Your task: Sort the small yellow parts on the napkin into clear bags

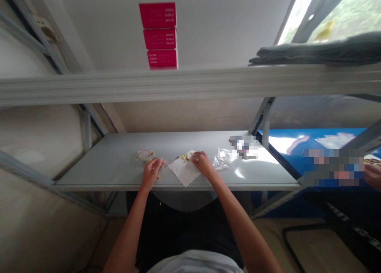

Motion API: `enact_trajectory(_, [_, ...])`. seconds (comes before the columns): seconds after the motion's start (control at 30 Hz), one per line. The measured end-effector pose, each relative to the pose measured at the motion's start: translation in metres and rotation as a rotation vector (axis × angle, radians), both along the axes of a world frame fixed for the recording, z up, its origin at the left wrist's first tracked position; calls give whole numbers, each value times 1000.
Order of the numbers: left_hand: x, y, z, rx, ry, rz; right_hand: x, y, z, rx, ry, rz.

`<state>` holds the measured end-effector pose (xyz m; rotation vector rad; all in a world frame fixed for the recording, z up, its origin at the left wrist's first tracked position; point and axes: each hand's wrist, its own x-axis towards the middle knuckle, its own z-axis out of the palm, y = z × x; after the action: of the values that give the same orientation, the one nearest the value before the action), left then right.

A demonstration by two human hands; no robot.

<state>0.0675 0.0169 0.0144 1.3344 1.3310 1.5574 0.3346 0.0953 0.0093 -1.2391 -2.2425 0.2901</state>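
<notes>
Bench (101, 162) carries a white sheet (184, 175) set cornerwise between the left grip (155, 164) and the nearer right grip (197, 158). Small yellow pieces (186, 157) lie on it, just left of the right grip. The left grip is pinched narrow; the right's closure I cannot tell.

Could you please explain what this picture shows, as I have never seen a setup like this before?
Of course. There is no machine here: a camera worn on a person's head looks forward and down at their two bare hands. On the grey table lies a white sheet with small yellow pieces on it. A clear bag with yellow bits lies to its left, and clear plastic to its right. The right hand is at the sheet's right side; the left hand has its fingertips together, but what each holds is too small to tell. Red boxes sit above on a shelf.
</notes>
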Motion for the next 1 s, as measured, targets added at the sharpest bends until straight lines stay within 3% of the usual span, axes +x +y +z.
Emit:
enact_trajectory(0.27, [-6,1,-5,-11,-33,-2,-6,-7,-4,-12,112,-99])
enact_trajectory(0.4, [-5,-1,-2,30,-71,0,-6,-7,-2,-3,99,-91])
enact_trajectory(0.6, [-2,1,3,-39,-196,-1,-10,-9,-5,45,59,-103])
enact_trajectory(0.8, [7,10,6,-10,-141,-56,-11,-10,-1,23,93,-142])
enact_trajectory(0.87, [15,14,6,-1,-115,-86,-13,-13,5,30,223,-107])
enact_trajectory(1.0, [31,21,4,-8,-64,-120,-27,-19,17,-41,530,149])
